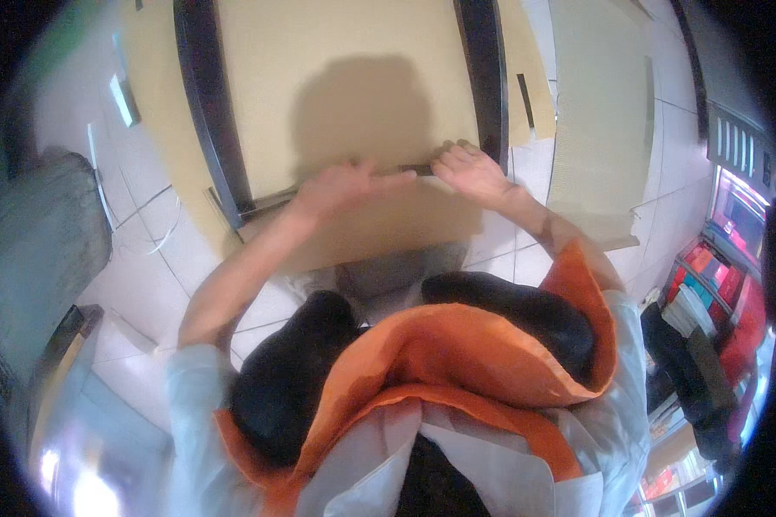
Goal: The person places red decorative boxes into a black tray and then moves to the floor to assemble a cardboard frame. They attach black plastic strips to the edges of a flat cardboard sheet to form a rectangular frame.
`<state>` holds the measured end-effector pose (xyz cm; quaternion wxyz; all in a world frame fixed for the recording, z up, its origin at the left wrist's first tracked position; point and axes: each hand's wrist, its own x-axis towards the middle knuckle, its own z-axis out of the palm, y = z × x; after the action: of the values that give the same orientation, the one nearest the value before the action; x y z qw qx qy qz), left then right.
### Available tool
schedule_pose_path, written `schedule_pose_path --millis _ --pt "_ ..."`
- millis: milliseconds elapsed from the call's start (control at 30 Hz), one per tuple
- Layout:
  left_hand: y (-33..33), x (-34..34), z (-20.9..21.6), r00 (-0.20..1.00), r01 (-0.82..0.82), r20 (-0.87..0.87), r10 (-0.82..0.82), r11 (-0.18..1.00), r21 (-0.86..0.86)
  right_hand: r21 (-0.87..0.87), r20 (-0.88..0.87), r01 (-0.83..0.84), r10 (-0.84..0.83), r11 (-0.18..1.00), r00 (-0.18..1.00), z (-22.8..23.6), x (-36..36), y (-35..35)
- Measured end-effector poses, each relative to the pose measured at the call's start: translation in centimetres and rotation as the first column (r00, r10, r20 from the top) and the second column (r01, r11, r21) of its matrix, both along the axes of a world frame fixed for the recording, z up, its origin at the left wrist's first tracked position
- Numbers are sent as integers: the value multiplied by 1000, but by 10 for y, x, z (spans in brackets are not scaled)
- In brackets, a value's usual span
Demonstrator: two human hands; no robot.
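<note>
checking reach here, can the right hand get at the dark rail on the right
Probably yes: the right hand is beside the near end of the dark rail, with nothing visible between.

The view's upper edge cuts off both dark rails.

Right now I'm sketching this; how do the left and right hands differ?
The left hand has a finger stretched out; the right hand looks curled. The left hand points rightward, the right hand away and leftward. Both are bare, at the near edge of the pale panel.
</note>
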<state>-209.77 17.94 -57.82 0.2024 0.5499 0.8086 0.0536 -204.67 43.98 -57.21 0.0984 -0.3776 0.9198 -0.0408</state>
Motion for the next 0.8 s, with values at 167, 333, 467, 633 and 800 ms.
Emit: schedule_pose_path --millis 167,333,467,633,800 --pt "9 -2 2 976 -110 197 95 992 66 -42 -36 44 -45 998 998 1 4 2" --pt "10 -3 6 993 -110 57 108 993 43 -446 14 535 -592 718 806 31 36 14" --pt "15 -9 3 997 -56 47 55 998 19 72 621 986 -767 -149 -161 -47 148 44" --pt "5 -9 7 992 -74 106 69 996 40 97 967 995 -234 -36 -103 8 136 34" --pt "13 -22 18 967 30 253 -18 998 -46 159 928 986 -347 49 -132 77 61 10"
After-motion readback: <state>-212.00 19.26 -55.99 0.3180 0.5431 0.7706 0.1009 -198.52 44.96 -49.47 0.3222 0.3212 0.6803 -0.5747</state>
